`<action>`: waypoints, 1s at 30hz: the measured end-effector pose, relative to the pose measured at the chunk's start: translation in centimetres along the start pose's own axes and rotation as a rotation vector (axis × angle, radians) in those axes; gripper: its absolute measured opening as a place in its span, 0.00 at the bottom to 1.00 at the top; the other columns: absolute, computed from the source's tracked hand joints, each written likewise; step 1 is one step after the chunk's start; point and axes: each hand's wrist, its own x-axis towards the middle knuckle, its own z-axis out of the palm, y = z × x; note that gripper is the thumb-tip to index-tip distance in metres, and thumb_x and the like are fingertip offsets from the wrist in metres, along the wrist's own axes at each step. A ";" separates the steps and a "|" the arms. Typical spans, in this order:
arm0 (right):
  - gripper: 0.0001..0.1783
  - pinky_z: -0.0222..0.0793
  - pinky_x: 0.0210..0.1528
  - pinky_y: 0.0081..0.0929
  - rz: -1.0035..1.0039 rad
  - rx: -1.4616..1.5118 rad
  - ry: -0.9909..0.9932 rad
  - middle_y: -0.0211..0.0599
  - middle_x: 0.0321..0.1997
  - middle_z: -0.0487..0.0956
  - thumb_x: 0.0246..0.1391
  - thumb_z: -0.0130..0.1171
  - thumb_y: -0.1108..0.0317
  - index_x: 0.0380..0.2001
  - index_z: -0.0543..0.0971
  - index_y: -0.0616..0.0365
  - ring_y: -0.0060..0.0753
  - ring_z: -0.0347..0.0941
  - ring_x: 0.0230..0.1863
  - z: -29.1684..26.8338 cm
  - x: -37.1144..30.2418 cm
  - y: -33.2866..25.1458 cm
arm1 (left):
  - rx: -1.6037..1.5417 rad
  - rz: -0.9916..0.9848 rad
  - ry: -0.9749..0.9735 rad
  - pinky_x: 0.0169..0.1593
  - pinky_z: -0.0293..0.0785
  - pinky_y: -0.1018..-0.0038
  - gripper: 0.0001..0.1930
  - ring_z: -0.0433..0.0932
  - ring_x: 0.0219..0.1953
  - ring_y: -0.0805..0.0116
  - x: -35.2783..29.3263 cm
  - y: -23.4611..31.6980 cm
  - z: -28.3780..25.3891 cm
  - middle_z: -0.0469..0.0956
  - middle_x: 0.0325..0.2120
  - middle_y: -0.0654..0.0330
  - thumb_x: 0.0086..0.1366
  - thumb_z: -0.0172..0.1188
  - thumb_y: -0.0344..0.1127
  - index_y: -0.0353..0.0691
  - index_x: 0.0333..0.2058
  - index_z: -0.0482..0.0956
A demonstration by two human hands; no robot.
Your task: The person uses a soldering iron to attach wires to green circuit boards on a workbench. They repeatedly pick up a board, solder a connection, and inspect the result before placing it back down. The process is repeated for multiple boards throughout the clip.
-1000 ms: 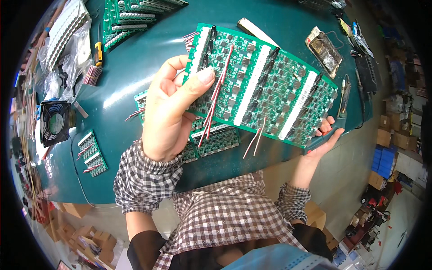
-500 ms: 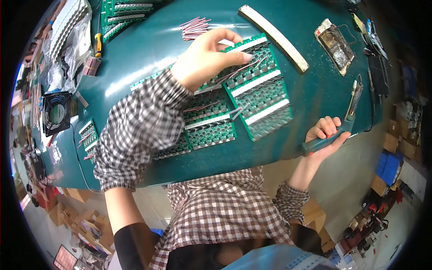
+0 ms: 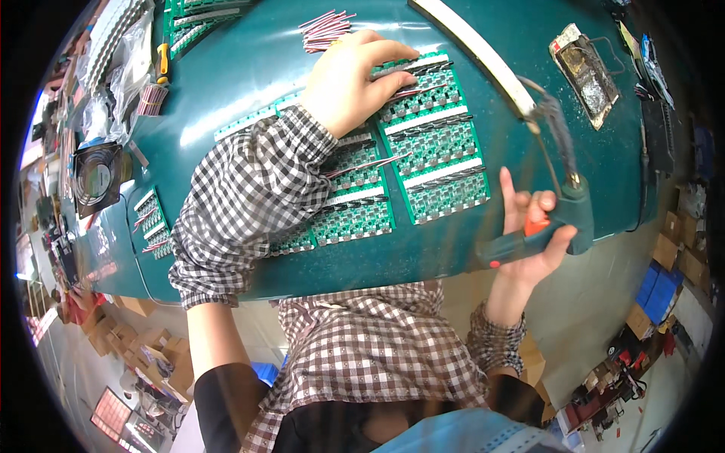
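Observation:
My left hand (image 3: 353, 81) grips the upper left of a green circuit board panel (image 3: 442, 155), thumb on its face and fingers at its top edge. The panel has white connector strips and dark parts in rows. Red-and-white wires (image 3: 423, 92) lie across it near the thumb. Left of it are more green panels (image 3: 351, 223), partly hidden by my left sleeve. At the right, my right hand (image 3: 529, 226) is closed around a dark green soldering gun (image 3: 575, 215) with an orange trigger. Its metal tip points up and away, and the index finger is stretched out.
A long white bar (image 3: 483, 57) lies beyond the panel. At the far right sits a scorched tray (image 3: 585, 75). Cut wires (image 3: 326, 30) lie in a pile at the back. On the left are a black fan (image 3: 98, 177), a yellow-handled screwdriver (image 3: 163, 62) and a small board (image 3: 151, 223).
The panel has turned slightly and come to lie straighter beside the others, my left hand still at its top. My right hand has tilted the soldering gun, swinging its tip left toward the white bar.

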 end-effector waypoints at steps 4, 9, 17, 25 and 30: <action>0.29 0.35 0.69 0.65 0.015 -0.032 0.064 0.29 0.38 0.73 0.53 0.59 0.49 0.50 0.68 0.59 0.43 0.73 0.44 0.3 -0.4 0.9 | 0.027 0.010 0.010 0.44 0.71 0.69 0.13 0.75 0.39 0.60 0.2 0.9 0.5 0.75 0.33 0.58 0.54 0.64 0.33 0.44 0.40 0.81; 0.29 0.37 0.69 0.64 0.038 -0.027 0.134 0.32 0.38 0.73 0.55 0.57 0.51 0.53 0.67 0.58 0.41 0.73 0.43 1.5 -2.3 1.6 | 0.232 0.034 -0.008 0.43 0.71 0.68 0.11 0.75 0.40 0.60 -0.7 2.3 -0.1 0.76 0.33 0.60 0.55 0.63 0.34 0.45 0.38 0.81; 0.26 0.61 0.60 0.54 0.081 -0.111 0.209 0.33 0.35 0.75 0.60 0.49 0.47 0.45 0.69 0.61 0.35 0.75 0.41 0.9 -2.0 -0.3 | 0.085 -0.019 -0.020 0.47 0.70 0.67 0.13 0.75 0.42 0.56 -1.5 2.6 -0.7 0.76 0.38 0.55 0.57 0.61 0.34 0.39 0.42 0.77; 0.23 0.80 0.35 0.31 -0.441 -0.767 0.320 0.41 0.40 0.76 0.62 0.49 0.56 0.48 0.69 0.67 0.38 0.77 0.40 1.8 0.5 -12.3 | 0.307 -0.017 -0.265 0.64 0.47 0.48 0.37 0.56 0.64 0.53 -3.1 4.8 -1.8 0.61 0.60 0.51 0.54 0.64 0.48 0.43 0.60 0.62; 0.22 0.80 0.36 0.32 -0.750 -0.978 0.403 0.48 0.41 0.77 0.61 0.50 0.60 0.47 0.70 0.72 0.42 0.78 0.38 2.4 0.8 -13.6 | 0.226 -0.019 -0.313 0.65 0.47 0.48 0.38 0.56 0.65 0.53 -3.0 4.1 -1.7 0.60 0.61 0.53 0.52 0.66 0.44 0.45 0.61 0.61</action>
